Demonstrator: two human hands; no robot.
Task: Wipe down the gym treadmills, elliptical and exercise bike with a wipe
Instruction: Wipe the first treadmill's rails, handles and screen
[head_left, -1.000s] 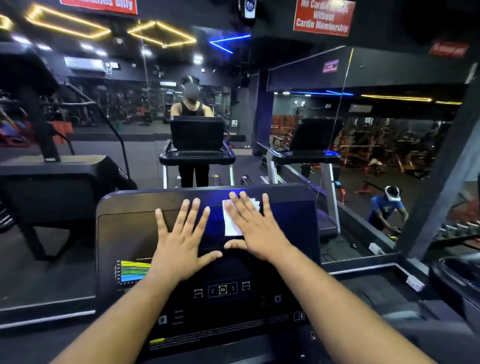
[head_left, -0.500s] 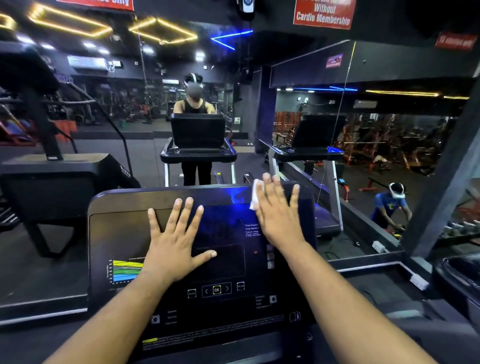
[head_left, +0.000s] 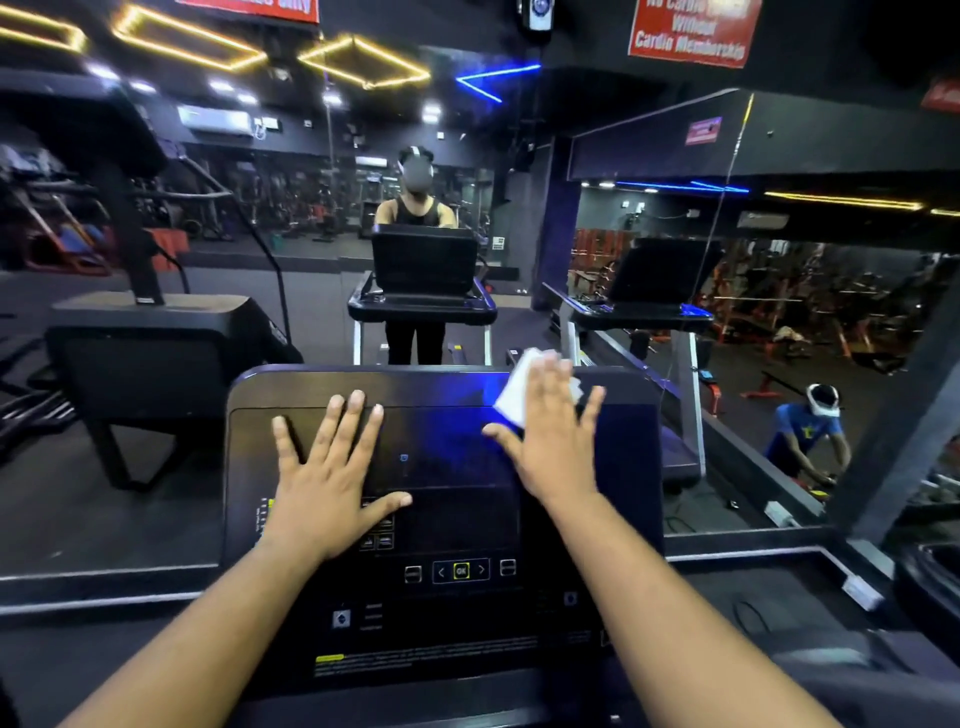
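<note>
Head cam: right hand (head_left: 550, 441), fingers flat on the wipe (head_left: 519, 389), has slid back left along the treadmill console (head_left: 623, 457) top; left hand (head_left: 327, 483) stays splayed, so the console's nearly covered.

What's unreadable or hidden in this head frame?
- Wipe: mostly covered by the right hand; its full shape is hidden.
- Console small print: too blurred to read.
- Console left-side graphic: covered by the left hand.
- Red sign: top line cut by the frame edge.
</note>
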